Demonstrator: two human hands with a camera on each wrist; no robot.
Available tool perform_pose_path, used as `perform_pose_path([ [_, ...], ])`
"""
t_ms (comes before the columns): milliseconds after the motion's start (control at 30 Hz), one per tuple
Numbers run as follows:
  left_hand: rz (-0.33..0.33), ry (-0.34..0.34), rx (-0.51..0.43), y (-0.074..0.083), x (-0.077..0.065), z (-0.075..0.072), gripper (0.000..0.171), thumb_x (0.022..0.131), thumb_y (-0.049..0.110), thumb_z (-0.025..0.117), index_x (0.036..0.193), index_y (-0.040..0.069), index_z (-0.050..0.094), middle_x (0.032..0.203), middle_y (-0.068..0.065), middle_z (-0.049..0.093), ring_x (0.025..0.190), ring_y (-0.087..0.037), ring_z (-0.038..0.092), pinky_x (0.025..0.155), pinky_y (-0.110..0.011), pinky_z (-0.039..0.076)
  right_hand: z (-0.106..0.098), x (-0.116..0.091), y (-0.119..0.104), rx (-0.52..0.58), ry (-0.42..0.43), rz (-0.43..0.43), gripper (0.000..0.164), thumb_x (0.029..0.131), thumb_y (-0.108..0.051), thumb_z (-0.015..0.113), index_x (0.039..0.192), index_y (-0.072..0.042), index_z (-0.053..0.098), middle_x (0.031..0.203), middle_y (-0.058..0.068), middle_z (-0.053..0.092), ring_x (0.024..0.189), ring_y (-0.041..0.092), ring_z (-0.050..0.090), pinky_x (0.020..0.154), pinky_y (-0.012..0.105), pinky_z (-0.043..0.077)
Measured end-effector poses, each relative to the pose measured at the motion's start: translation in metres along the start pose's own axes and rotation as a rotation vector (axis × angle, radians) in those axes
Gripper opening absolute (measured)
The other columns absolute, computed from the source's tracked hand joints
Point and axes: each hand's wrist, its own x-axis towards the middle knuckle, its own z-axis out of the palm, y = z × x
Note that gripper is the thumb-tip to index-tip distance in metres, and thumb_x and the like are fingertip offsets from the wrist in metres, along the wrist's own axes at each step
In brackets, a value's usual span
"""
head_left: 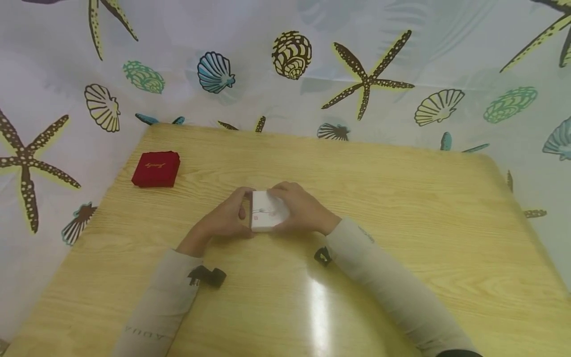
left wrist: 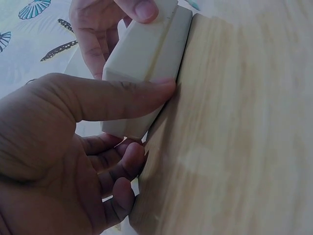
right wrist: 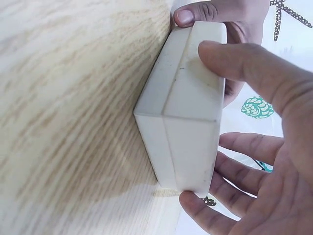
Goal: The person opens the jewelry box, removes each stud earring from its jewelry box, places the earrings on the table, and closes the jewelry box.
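Note:
A small white two-part box (head_left: pixel 266 210) with a faint printed design on top sits on the wooden table, held between both hands. My left hand (head_left: pixel 226 215) grips its left end, with the thumb along the near side, low by the tabletop, and fingers at the far side. From the right, my right hand (head_left: pixel 305 208) holds the upper part, the lid, between thumb and fingers. In the right wrist view, the right thumb (right wrist: pixel 220 58) presses the lid's near side. A seam between lid and base runs along the box (left wrist: pixel 146 54) in the left wrist view.
A red box (head_left: pixel 156 169) with gold lettering lies at the table's back left. Behind the table (head_left: pixel 401 198) hangs a white cloth (head_left: pixel 250 29) printed with shells and starfish. Dark wrist-mounted devices (head_left: pixel 209 276) are at both sleeves.

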Motion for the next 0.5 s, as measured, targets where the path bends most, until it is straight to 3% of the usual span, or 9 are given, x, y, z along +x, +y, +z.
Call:
perform_pose_path([
  [500, -0.014, -0.008, -0.026, 0.0033, -0.0021, -0.0001, 0.101, 0.071, 0.010, 0.087, 0.151, 0.005, 0.025, 0.140, -0.013, 0.044, 0.101, -0.026, 0.047, 0.079, -0.032, 0.043, -0.0005, -0.0030, -0.0023, -0.004, 0.003, 0.011, 0.087, 0.071, -0.028, 0.089, 0.144, -0.001, 0.049, 0.147, 0.017, 0.049, 0.136, 0.032, 0.047, 0.113, 0.042, 0.041],
])
